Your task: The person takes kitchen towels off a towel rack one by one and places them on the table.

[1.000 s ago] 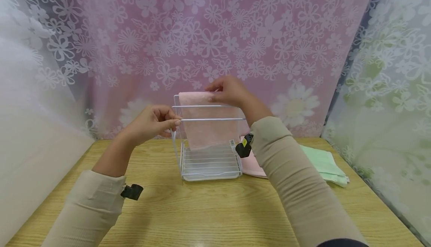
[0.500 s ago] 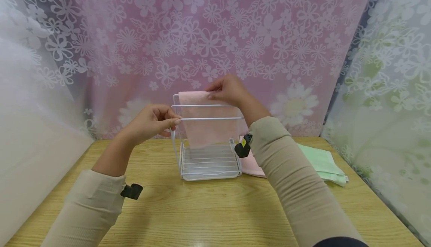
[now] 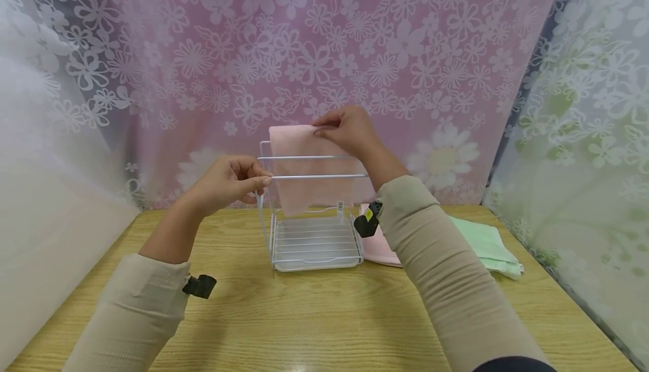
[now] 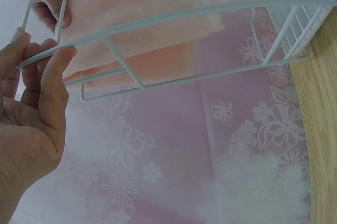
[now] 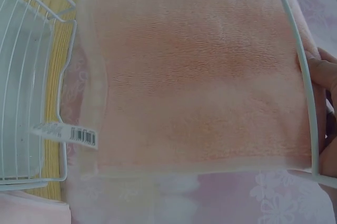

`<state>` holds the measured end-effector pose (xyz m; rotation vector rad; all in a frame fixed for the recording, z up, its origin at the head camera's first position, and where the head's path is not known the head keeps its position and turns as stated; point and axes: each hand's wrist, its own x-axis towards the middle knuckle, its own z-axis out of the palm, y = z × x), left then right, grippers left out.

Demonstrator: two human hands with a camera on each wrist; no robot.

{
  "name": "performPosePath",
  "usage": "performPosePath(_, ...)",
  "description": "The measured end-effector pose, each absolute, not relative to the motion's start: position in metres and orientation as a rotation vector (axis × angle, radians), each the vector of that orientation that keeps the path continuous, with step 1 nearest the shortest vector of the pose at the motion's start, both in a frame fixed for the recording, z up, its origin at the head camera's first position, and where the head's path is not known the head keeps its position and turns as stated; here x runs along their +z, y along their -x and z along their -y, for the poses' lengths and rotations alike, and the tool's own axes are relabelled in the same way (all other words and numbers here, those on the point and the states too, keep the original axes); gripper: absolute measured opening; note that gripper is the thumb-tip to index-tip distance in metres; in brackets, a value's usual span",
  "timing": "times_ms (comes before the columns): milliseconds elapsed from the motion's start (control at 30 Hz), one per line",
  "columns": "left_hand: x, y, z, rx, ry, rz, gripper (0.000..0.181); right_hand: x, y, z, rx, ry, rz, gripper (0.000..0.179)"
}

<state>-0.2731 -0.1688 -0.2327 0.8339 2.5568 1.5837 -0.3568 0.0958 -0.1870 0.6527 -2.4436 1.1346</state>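
A white wire rack (image 3: pixel 318 176) with several bars on top stands on the table, a shallow tray (image 3: pixel 316 266) at its base. My left hand (image 3: pixel 228 183) grips the front top corner of the rack between thumb and fingers, as the left wrist view also shows. My right hand (image 3: pixel 352 129) pinches the top edge of a pink towel (image 3: pixel 309 141) behind the rack's bars. The towel hangs folded, its lower edge over the back of the tray. In the right wrist view a barcode label (image 5: pixel 83 135) shows beside the towel's hem.
Right of the rack lies another pink cloth (image 3: pixel 377 251), partly behind my right forearm. A folded green towel (image 3: pixel 489 242) lies farther right on the wooden table (image 3: pixel 304 321). Flowered curtains (image 3: pixel 314 51) close off the back and sides.
My right hand has risen slightly, lifting the pink towel, so its top edge stands higher above the rack and its lower edge has come up. The left hand keeps its grip.
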Motion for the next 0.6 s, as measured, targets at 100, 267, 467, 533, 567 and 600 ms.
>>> performPosePath(100, -0.233, 0.275, 0.168, 1.588, -0.823, -2.557, 0.015, -0.187, 0.356, -0.098, 1.181, -0.664, 2.366, 0.016)
performPosePath(267, -0.233, 0.278, 0.169, 1.580, -0.815, -2.567, 0.016, -0.184, 0.351, -0.101, 1.186, -0.687, 2.291, 0.014)
performPosePath(467, -0.234, 0.281, 0.170, 1.578, -0.829, -2.575, 0.018, -0.181, 0.347, -0.103, 1.199, -0.693, 2.272, 0.015)
performPosePath(533, -0.234, 0.282, 0.170, 1.578, -0.833, -2.577, 0.018, -0.181, 0.346, -0.104, 1.198, -0.699, 2.270, 0.014)
performPosePath(567, -0.234, 0.282, 0.170, 1.578, -0.834, -2.577, 0.018, -0.181, 0.346, -0.104, 1.194, -0.702, 2.270, 0.014)
performPosePath(600, -0.234, 0.282, 0.169, 1.579, -0.833, -2.576, 0.018, -0.181, 0.345, -0.105, 1.189, -0.708, 2.269, 0.014)
